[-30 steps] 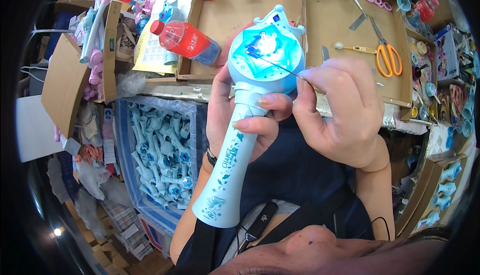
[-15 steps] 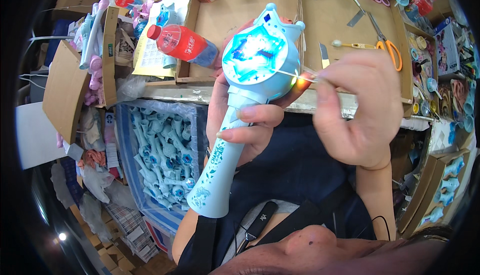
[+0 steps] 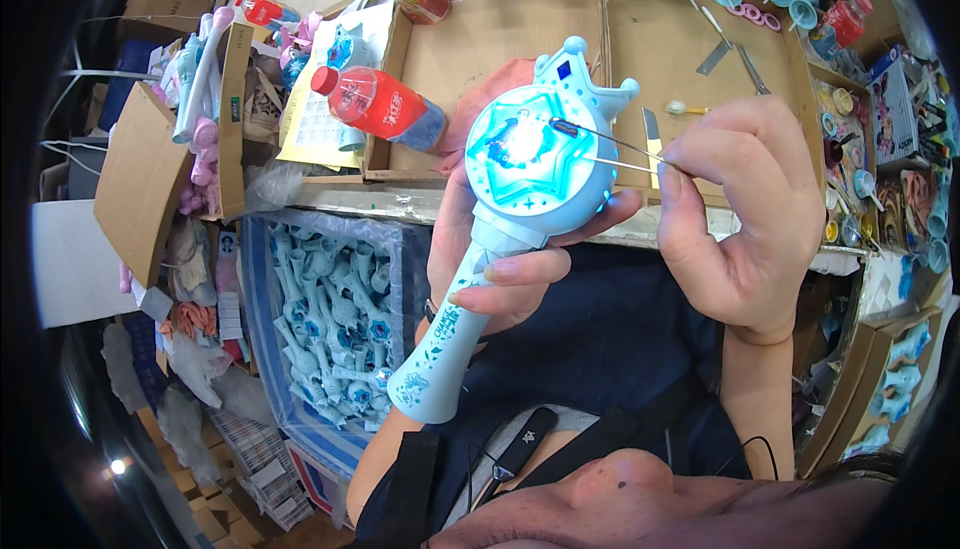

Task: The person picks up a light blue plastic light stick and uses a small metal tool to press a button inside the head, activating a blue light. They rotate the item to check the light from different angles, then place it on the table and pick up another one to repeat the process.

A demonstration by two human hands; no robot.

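A pale blue toy light wand [image 3: 432, 364] with a round head, a crown-shaped top and a star-patterned face glows white and blue. My left hand [image 3: 525, 279] is wrapped round its neck, below the head, and holds it tilted. To the right of the head, my right hand [image 3: 745, 219] pinches a thin strand or rod [image 3: 625, 164]. From the pinch, one pale line and one dark line reach toward the glowing face. The dark one ends in a dark oval tip [image 3: 564, 127] over the face. Whether it touches the face, I cannot tell.
Two cardboard trays [image 3: 500, 29] lie ahead, holding a blade [image 3: 652, 139], a small brush [image 3: 685, 108] and part of some scissors [image 3: 752, 71]. Red-capped bottle [image 3: 375, 107] leans at the left tray. A blue-edged bin [image 3: 405, 259] of several wands stands lower left.
The wand has shifted right and slightly down, and its face shows more white light. My right hand has moved a little right. The dark oval tip shows more clearly over the face.
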